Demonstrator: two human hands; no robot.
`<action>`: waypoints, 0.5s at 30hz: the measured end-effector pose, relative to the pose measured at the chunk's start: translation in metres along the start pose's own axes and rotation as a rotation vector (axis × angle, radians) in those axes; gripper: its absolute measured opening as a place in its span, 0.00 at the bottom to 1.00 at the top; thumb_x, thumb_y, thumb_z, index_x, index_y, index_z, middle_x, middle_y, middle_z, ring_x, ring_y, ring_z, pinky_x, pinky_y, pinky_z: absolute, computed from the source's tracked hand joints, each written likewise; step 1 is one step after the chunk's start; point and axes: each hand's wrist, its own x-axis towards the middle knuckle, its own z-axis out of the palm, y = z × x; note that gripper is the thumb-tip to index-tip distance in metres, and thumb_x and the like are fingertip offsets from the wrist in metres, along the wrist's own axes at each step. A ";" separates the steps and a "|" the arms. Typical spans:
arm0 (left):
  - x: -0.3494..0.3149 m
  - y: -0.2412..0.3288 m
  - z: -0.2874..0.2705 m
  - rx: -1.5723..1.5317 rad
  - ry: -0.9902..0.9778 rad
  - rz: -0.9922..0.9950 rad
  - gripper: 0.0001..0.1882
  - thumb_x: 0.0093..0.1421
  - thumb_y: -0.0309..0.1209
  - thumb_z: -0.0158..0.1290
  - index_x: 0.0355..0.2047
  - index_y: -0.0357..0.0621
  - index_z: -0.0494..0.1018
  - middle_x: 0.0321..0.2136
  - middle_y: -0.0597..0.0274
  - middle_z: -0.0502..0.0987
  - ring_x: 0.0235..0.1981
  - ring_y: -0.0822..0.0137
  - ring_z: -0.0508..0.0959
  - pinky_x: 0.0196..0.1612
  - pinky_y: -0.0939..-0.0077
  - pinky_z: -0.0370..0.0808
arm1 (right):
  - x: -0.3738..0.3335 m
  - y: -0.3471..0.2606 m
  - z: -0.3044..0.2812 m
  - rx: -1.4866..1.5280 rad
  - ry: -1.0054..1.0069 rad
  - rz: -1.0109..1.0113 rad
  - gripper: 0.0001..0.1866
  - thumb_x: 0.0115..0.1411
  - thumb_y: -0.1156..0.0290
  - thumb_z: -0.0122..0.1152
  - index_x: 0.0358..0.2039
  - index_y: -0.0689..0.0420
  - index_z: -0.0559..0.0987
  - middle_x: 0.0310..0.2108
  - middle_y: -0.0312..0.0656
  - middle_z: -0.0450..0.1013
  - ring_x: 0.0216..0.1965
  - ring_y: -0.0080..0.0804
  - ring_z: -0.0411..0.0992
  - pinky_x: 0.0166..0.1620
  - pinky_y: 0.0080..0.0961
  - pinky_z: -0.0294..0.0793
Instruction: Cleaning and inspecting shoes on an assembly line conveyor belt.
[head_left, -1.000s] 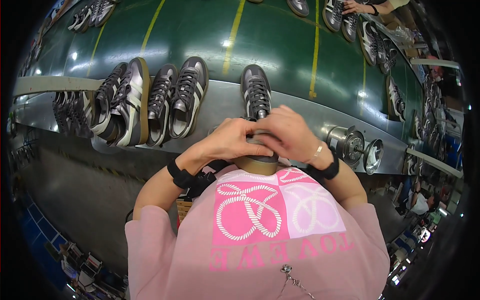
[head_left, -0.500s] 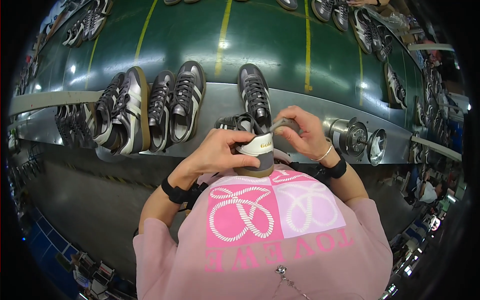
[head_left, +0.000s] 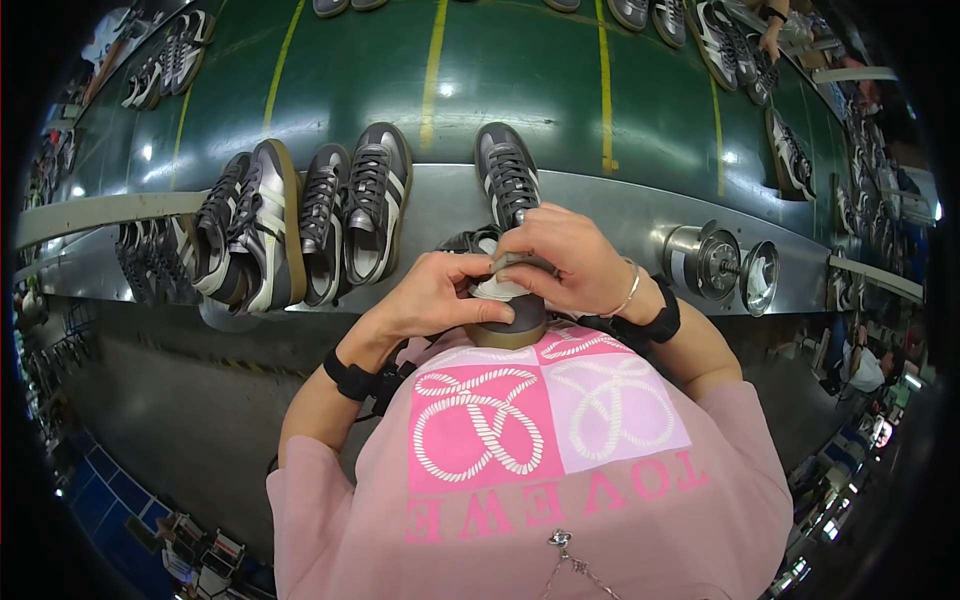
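Close in front of my chest, a grey sneaker (head_left: 512, 325) with a white heel tab and gum sole is held heel toward me. My left hand (head_left: 430, 293) is closed on its heel, thumb on the back and fingers at the collar. Over the collar's right side, my right hand (head_left: 572, 258) pinches a thin grey strip-like piece (head_left: 520, 262), its exact kind unclear. Together the hands hide most of the collar and the shoe's front. Just beyond stands another grey laced sneaker (head_left: 507, 165), toe pointing away.
Left on the metal ledge (head_left: 600, 200) stand several matching sneakers (head_left: 370, 200). To the right sit round metal dishes (head_left: 705, 265) on a spindle. Past the ledge, a green conveyor belt (head_left: 530, 80) with yellow lines carries more shoes. At far right a person's hand (head_left: 770, 40) reaches among shoes.
My right hand has moved left and inward with the grey piece, from beside the heel to over the collar, covering much of the white tab. My left hand keeps its hold.
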 end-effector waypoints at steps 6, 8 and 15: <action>-0.009 0.002 -0.003 -0.031 -0.014 -0.038 0.23 0.55 0.26 0.67 0.50 0.34 0.75 0.40 0.64 0.80 0.41 0.76 0.77 0.45 0.79 0.75 | -0.036 0.007 -0.006 0.027 0.028 0.197 0.11 0.56 0.72 0.66 0.39 0.57 0.78 0.31 0.43 0.76 0.34 0.44 0.74 0.38 0.36 0.72; -0.011 0.002 -0.003 -0.078 -0.011 -0.043 0.24 0.54 0.26 0.67 0.50 0.34 0.75 0.40 0.64 0.80 0.41 0.76 0.77 0.45 0.79 0.75 | -0.055 0.026 -0.001 -0.028 -0.009 0.251 0.11 0.57 0.71 0.65 0.41 0.56 0.77 0.31 0.44 0.76 0.34 0.45 0.74 0.38 0.36 0.72; -0.023 0.007 -0.010 0.042 0.043 0.012 0.23 0.53 0.26 0.68 0.48 0.33 0.76 0.40 0.64 0.78 0.39 0.75 0.77 0.45 0.79 0.75 | -0.071 0.050 0.024 0.084 0.274 0.537 0.14 0.63 0.63 0.63 0.43 0.59 0.76 0.30 0.44 0.77 0.26 0.32 0.72 0.32 0.27 0.70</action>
